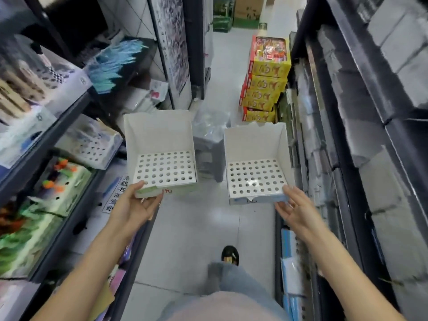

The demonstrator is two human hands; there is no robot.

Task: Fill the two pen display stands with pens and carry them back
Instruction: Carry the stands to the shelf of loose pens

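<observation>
Walking down a narrow shop aisle, a person shows a pale-blue trouser leg [228,278] and a dark shoe [230,255] stepping onto the light floor tiles [185,239] at the bottom of the view; both bare forearms reach forward above them.

The left hand [133,206] grips the near left corner of the left pen display stand [159,154], thumb on top beside the punched holes and fingers curled beneath its front edge; the right hand [295,208] holds the near right corner of the right pen display stand [256,163], thumb along the rim and fingers spread loosely under the base.

Both stands are white card trays with tall back and side walls and a grid of round holes in the floor; no pens sit in any hole; they are carried side by side, apart from each other, over the aisle; red handwriting marks the front lip of the left one, dark handwriting the front lip of the right one.

Past the gap between them a grey plastic stool [208,156] stands on the tiles with clear plastic bags [212,122] heaped on it; just to the left, on a shelf, lies another white holed tray [92,147].

Dark metal shelving [69,126] with blurred colourful stock lines the left; dark shelves of grey-white packets [379,126] line the right.

Farther on, a stack of yellow and red cartons [266,82] stands by the right shelves; green and brown boxes [236,12] close the far end.
</observation>
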